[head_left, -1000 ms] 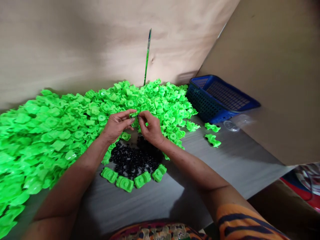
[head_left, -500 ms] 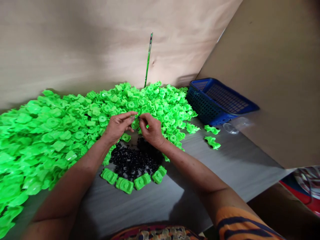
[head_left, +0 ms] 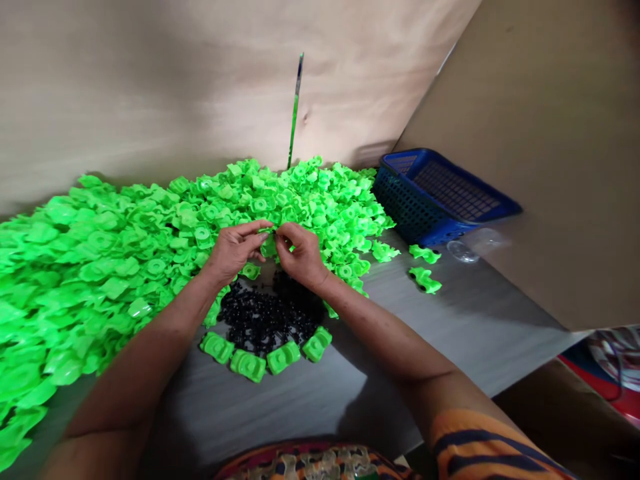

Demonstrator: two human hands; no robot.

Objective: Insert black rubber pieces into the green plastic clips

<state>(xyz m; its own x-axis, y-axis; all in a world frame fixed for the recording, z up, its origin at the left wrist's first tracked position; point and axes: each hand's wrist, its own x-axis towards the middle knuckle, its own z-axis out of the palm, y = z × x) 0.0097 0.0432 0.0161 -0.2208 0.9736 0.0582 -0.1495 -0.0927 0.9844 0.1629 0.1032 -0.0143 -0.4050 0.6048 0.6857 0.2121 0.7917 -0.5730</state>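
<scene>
My left hand [head_left: 234,252] and my right hand [head_left: 301,253] meet above a heap of small black parts [head_left: 260,313]. Between their fingertips is a small green piece [head_left: 269,247], held by my left hand. The fingers of my right hand pinch a tiny dark part at its edge; its shape is too small to tell. Along the near side of the black heap lie several green car-shaped pieces [head_left: 248,365] in a curved row. Another green piece [head_left: 250,271] rests just below my left fingers.
A large pile of green pieces [head_left: 115,253] spreads from the left to behind my hands. A blue basket [head_left: 420,200] stands at the back right, beside clear round plastic [head_left: 463,251]. Two green pieces with dark wheels [head_left: 425,280] lie near it. A thin green-marked stick [head_left: 295,113] stands upright behind.
The view has shifted slightly. My hands remain together at nearly the same spot, with the right fingertips a little closer to the left ones.
</scene>
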